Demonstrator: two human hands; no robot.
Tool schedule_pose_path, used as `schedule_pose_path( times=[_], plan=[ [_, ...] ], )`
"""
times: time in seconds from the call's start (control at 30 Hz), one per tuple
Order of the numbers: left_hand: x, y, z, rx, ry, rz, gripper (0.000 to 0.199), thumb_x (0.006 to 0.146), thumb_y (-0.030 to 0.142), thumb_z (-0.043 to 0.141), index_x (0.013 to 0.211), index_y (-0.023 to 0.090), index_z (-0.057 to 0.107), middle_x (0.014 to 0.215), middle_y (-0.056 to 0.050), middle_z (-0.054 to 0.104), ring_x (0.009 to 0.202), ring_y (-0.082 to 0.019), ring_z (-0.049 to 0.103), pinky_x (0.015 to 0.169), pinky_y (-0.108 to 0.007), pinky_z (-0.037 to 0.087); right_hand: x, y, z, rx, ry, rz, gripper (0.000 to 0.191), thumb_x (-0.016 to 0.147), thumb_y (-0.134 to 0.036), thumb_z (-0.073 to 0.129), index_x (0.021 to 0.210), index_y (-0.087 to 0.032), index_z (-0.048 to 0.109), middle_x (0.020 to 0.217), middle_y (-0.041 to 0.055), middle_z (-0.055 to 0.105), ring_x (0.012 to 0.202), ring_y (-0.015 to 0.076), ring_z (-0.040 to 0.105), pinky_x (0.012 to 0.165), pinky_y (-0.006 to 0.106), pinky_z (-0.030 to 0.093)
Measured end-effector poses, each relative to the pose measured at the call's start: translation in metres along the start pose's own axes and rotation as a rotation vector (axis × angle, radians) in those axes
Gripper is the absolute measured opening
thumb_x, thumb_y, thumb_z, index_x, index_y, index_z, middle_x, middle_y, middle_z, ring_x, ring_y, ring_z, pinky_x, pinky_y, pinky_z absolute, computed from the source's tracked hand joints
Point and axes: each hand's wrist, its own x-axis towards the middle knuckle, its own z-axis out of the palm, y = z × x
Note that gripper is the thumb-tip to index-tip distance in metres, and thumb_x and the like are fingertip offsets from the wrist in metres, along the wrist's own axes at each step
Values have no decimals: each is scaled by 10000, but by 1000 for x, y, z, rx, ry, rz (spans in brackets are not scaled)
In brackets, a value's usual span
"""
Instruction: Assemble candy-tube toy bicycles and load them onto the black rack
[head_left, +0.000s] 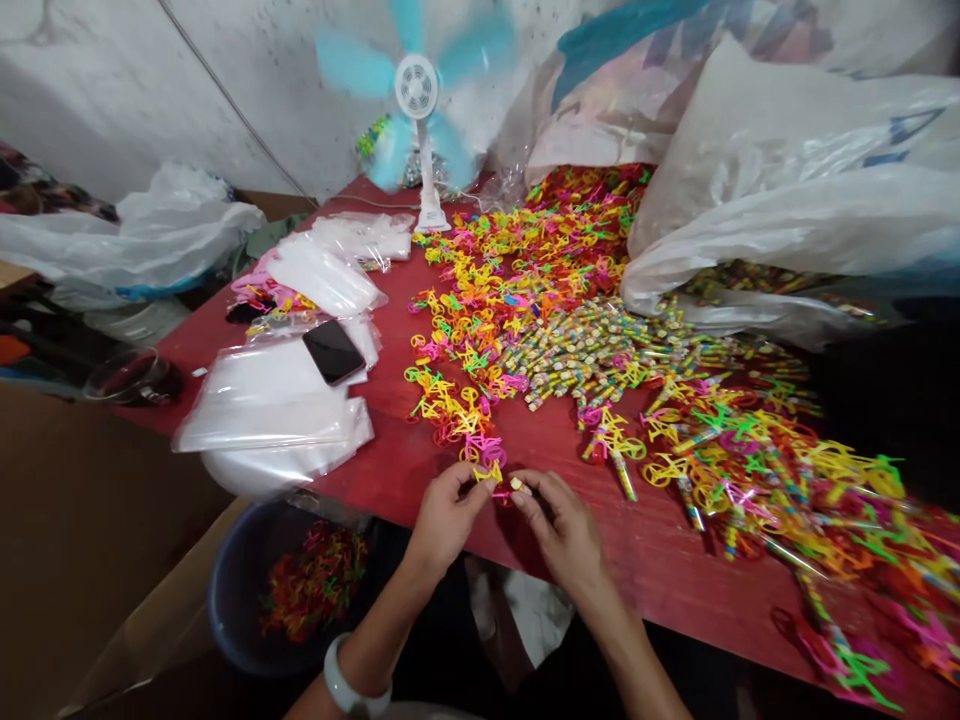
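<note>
Fingertips (pixel 474 496) of the left hand (pixel 439 525) pinch a yellow plastic piece (pixel 486 474) while the right hand (pixel 568 535) grips what seems a patterned tube (pixel 519 486), mostly hidden, both near the desk's (pixel 394 390) close edge, where a loose pinch could drop either overboard.

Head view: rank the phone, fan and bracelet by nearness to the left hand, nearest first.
1. Bracelet, worn on the same arm, behind the left hand.
2. Phone, ahead and to the left.
3. Fan, at the back, almost straight ahead.
</note>
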Motion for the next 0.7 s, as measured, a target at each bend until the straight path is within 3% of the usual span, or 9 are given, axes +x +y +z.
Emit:
schedule_pose_path(
  times=[0.1, 0.2, 0.3, 0.4, 0.47, 0.53, 0.6, 0.7],
  plan=[
    [0, -4, 2, 203, 30, 166, 121, 792, 258, 592, 778, 210, 703, 819, -46, 647, 841, -200, 581, 792, -304, 436, 0, -3, -1, 8, 37, 18, 280, 873, -397, 578, 1090, -228, 630, 1055, 75, 670, 970, 227, 622, 834, 351, 498],
    [0, -6, 8, 189, 69, 215, 130, 767, 199, 608, 827, 231, 719, 951, -58, 657, 943, -207, 586, 883, -328, 437, 1, -6, -2, 37, 32, -31, 223, 882, -368, 576, 1046, -230, 639, 1000, 55, 681, 908, 206, 636, 780, 320, 510],
    [-2, -5, 10, -85, 110, -11, 247, 740, 293, 681, 972, 208, 689, 1044, -77, 655, 949, -213, 608, 866, -351, 473, 0, -5, -4, -1, 86, -171, 157, 902, -285, 552, 1017, -234, 644, 905, 38, 669, 822, 180, 625, 710, 291, 511],
    [-4, 0, 8, -454, -69, -362, 436, 742, 521, 669, 930, 128, 661, 844, -98, 674, 748, -203, 641, 690, -336, 510, -6, -1, -3, -54, 112, -321, 233, 906, -193, 510, 1103, -250, 620, 896, 42, 654, 803, 173, 615, 693, 290, 515],
    [-4, 2, 7, -595, -122, -440, 472, 691, 542, 720, 857, 106, 652, 765, -79, 663, 676, -171, 628, 653, -304, 497, -11, 1, 0, -41, 62, -367, 266, 907, -169, 484, 1124, -259, 609, 910, 47, 649, 809, 171, 618, 694, 287, 520],
    [-2, 2, 6, -641, -61, -425, 445, 584, 439, 832, 821, 110, 649, 753, -44, 658, 669, -135, 610, 662, -267, 479, -16, 2, 3, 8, -29, -314, 265, 902, -184, 499, 1137, -264, 591, 943, 47, 645, 835, 170, 621, 714, 284, 522],
    [1, 1, 7, -624, 16, -402, 451, 490, 344, 882, 803, 118, 650, 721, -9, 645, 661, -110, 585, 657, -236, 453, -20, 3, 4, 53, -90, -158, 303, 870, -226, 564, 1171, -257, 542, 926, 32, 632, 809, 165, 619, 700, 274, 522],
    [3, 0, 10, -517, 111, -299, 401, 512, 319, 851, 802, 134, 644, 668, 22, 615, 620, -87, 538, 624, -211, 412, -20, 4, 0, 89, -69, 51, 312, 837, -295, 603, 1124, -223, 503, 855, 10, 604, 752, 157, 609, 683, 269, 517]
  ],
)
